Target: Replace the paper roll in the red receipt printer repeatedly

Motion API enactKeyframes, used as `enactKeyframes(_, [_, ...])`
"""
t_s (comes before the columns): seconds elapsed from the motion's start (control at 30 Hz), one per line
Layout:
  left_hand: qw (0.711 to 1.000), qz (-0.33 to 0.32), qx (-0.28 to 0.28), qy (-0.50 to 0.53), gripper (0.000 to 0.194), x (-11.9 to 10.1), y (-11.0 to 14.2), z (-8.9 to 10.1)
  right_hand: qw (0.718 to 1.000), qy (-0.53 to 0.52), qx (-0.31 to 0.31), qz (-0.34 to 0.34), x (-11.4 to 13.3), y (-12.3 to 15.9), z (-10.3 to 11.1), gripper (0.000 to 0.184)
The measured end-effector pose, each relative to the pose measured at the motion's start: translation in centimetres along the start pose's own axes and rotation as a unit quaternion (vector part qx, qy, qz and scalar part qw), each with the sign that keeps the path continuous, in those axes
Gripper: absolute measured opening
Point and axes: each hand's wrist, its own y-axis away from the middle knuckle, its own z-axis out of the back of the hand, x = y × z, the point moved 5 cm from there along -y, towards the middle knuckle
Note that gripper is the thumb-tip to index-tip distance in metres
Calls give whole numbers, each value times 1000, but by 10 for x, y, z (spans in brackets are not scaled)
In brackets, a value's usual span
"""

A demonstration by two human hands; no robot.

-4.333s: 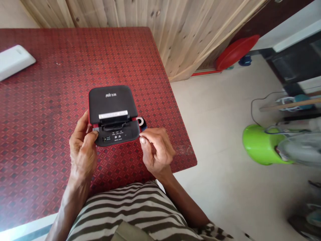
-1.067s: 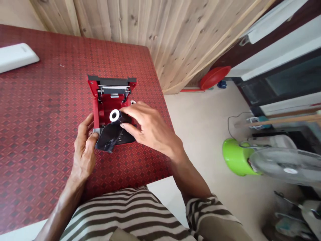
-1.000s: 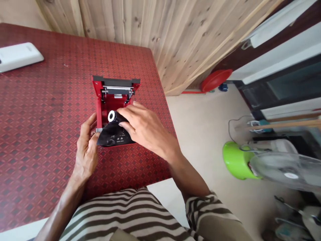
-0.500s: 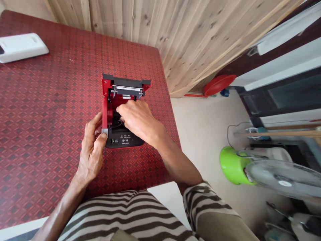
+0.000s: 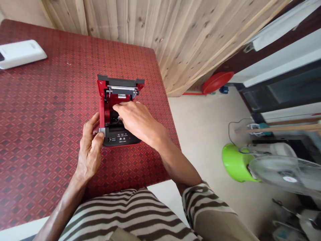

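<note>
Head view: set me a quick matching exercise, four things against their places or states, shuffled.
1. left hand
2. right hand
3. printer lid
4. white device

A. reaching into the open printer
B. lying on the red patterned table, at the picture's left edge
C. raised
D. thumb at the grey corner piece

Pairs: 1-D, 2-A, 3-C, 4-B

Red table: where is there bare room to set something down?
Bare table shows left of the left hand, and, bar a pale speck, between the white case and the open red device. Crowded: that device, left hand at its corner, right hand over it.
</note>
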Motion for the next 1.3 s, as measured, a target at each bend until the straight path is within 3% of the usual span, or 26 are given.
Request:
enactKeyframes(0.13, [1000,4,-4,8,52,2,-1,2,995,-66,16,76,15,25,19,51])
enactKeyframes(0.23, [999,15,7,50,55,6,-5,6,986,-110,-15,122,22,46,23,39])
enactKeyframes(0.37, [999,-13,-12,26,57,-1,-19,14,989,-83,-68,103,17,61,10,25])
enactKeyframes(0.5, [994,-97,-31,-48,58,-33,-47,13,979,-27,-171,108,14,70,4,32])
enactKeyframes(0.67, [969,-207,-68,-118,63,-78,-94,0,961,42,-256,95,14,78,-1,31])
enactKeyframes(0.77, [957,-247,-50,-142,63,-87,-122,-10,951,50,-288,103,17,82,-5,28])
enactKeyframes(0.87, [973,-212,-25,-85,51,-80,-140,-17,958,48,-265,99,20,84,-11,28])
enactKeyframes(0.97, [986,-154,-35,-50,30,-71,-135,-20,966,55,-236,90,23,89,-12,27])
enactKeyframes(1.07, [987,-151,-51,10,25,-71,-112,-21,963,82,-238,96,29,94,-7,28])
enactKeyframes(1.2, [989,-130,-61,39,33,-62,-80,-17,944,122,-286,110,35,96,-3,22])
enactKeyframes(1.3, [992,-114,-57,19,66,-45,-63,-11,953,113,-263,103,34,96,-8,23])
